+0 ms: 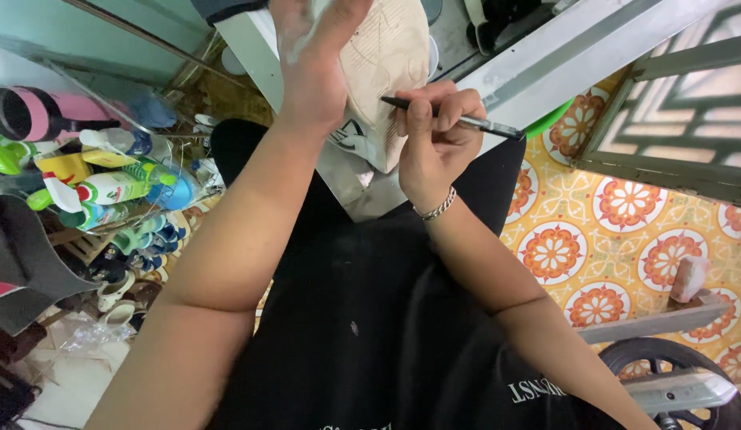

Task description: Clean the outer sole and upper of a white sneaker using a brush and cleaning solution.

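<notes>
While the work is held up close against a grey board [370, 187], a pale cut-out piece [390, 60] is pressed flat by the left hand [311, 68], whose fingers are laid out nearly straight over the piece's upper left part; nothing is gripped by that hand, it only bears down. A thin dark pen [454, 118] is pinched in the right hand [434, 135], the fingers being curled tight around it and its tip set on the piece just beside the left wrist. The rear end of the pen is seen to jut out past the knuckles toward a grey metal beam [546, 60]. A chain bracelet [436, 209] is worn at the right wrist.

The piece's right edge is curved and lies free above the right hand, while its lower edge is hidden behind that hand. Little room is left between the two hands. The lap below is covered by a black apron [370, 318]. To the right, open patterned floor tile [609, 215] is bounded by a green window frame [681, 103] and, lower down, by a small wheel [673, 382]. To the left, the space is crowded by a heap of plastic bottles [108, 187] and small sandals [140, 239].
</notes>
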